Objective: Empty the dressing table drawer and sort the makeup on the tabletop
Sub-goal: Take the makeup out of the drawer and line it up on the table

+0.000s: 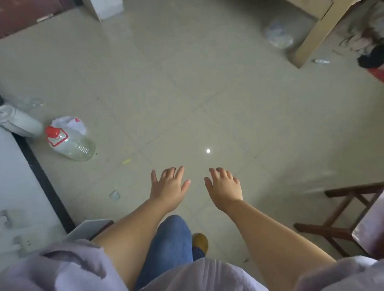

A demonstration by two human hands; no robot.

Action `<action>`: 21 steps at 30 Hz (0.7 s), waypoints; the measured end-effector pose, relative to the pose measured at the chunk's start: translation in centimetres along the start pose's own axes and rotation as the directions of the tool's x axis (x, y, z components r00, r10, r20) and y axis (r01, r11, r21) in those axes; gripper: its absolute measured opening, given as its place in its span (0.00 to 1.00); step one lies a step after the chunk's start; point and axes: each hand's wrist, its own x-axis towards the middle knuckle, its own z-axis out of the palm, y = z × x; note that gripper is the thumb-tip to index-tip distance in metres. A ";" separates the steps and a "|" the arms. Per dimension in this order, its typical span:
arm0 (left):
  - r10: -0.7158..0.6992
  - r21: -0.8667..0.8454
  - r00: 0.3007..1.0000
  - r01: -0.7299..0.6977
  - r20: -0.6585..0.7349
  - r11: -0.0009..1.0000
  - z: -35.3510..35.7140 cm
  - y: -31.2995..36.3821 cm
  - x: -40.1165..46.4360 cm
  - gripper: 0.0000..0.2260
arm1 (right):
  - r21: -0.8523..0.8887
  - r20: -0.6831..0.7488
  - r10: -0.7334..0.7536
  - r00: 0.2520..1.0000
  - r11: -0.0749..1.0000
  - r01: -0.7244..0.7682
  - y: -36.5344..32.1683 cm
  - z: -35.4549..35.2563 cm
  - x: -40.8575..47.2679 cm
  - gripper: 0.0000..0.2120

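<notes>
Reaching forward over bare floor [184,84], both hands hold nothing. The left hand [168,187] has its fingers spread and nearly straight, palm down; the right hand [224,186] is just beside it, apart, fingers loosely fanned and a little bent at the tips. Neither touches anything. No dressing table, drawer or makeup can be made out from this view, so where they lie cannot be told.

Below the arms a jeans leg [169,243] and a tan shoe [200,241] show, the shoe half hidden by the leg. Lilac sleeves [60,276] fill the lower edge.

At far left a clear jug [73,144] with a red cap stands on the floor, a crumpled plastic bag [70,124] just behind it and a white canister [16,120] lying tilted beside it. A dark stool [352,213] is cut off at the right edge. Top right, a pale wooden frame [326,18] runs out of view; the blurred heap [371,47] next to it is too smeared to identify.
</notes>
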 end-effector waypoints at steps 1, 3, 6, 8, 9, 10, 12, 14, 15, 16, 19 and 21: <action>0.001 -0.017 1.000 -0.001 0.003 1.000 -0.6 0.0 0.8 0.24 | 0.005 -0.007 0.003 1.000 1.000 -0.003 0.2 -0.5 0.8 0.23; 0.011 -0.029 1.000 -0.011 0.002 1.000 -1.9 -0.1 2.7 0.25 | -0.003 -0.018 0.001 1.000 1.000 -0.002 0.4 -1.5 2.7 0.23; 0.032 -0.053 0.999 -0.032 -0.002 0.998 -4.4 -0.4 6.5 0.25 | -0.021 0.005 -0.006 1.000 1.000 0.006 0.2 -3.5 6.4 0.23; 0.033 -0.054 0.999 -0.033 -0.011 0.998 -6.2 -0.8 9.6 0.25 | -0.032 0.001 -0.010 1.000 0.999 0.010 -0.1 -5.2 9.6 0.23; 0.037 -0.050 0.999 -0.038 -0.027 0.998 -7.0 -1.2 11.3 0.25 | -0.040 -0.007 -0.009 1.000 0.999 0.008 -0.3 -6.1 11.4 0.23; 0.044 -0.041 0.998 -0.046 -0.039 0.998 -8.1 -1.6 13.1 0.25 | -0.048 -0.019 -0.010 1.000 0.999 0.009 -0.6 -7.2 13.3 0.23; 0.068 -0.035 0.996 -0.071 -0.060 0.997 -10.6 -2.5 16.8 0.25 | -0.046 -0.036 -0.005 0.999 0.999 0.003 -1.5 -9.6 17.1 0.22; 0.098 -0.027 0.993 -0.100 -0.063 0.995 -13.3 -3.5 20.4 0.25 | -0.047 -0.042 0.007 0.999 0.999 -0.009 -2.5 -12.0 20.8 0.22; 0.109 -0.018 0.992 -0.110 -0.070 0.994 -14.8 -4.1 22.2 0.25 | -0.051 -0.051 0.015 0.999 0.999 -0.017 -3.0 -13.3 22.5 0.22; 0.116 -0.003 0.990 -0.117 -0.074 0.993 -16.4 -4.7 24.0 0.25 | -0.052 -0.061 0.025 0.998 0.998 -0.028 -3.6 -14.6 24.3 0.22; 0.116 0.014 0.987 -0.115 -0.115 0.993 -20.7 -6.5 29.8 0.24 | -0.041 -0.089 0.033 0.995 0.998 -0.037 -5.1 -18.3 29.9 0.22; 0.112 0.006 0.987 -0.112 -0.115 0.994 -23.0 -7.2 33.1 0.24 | -0.053 -0.093 0.032 0.995 0.998 -0.037 -5.7 -20.3 33.1 0.23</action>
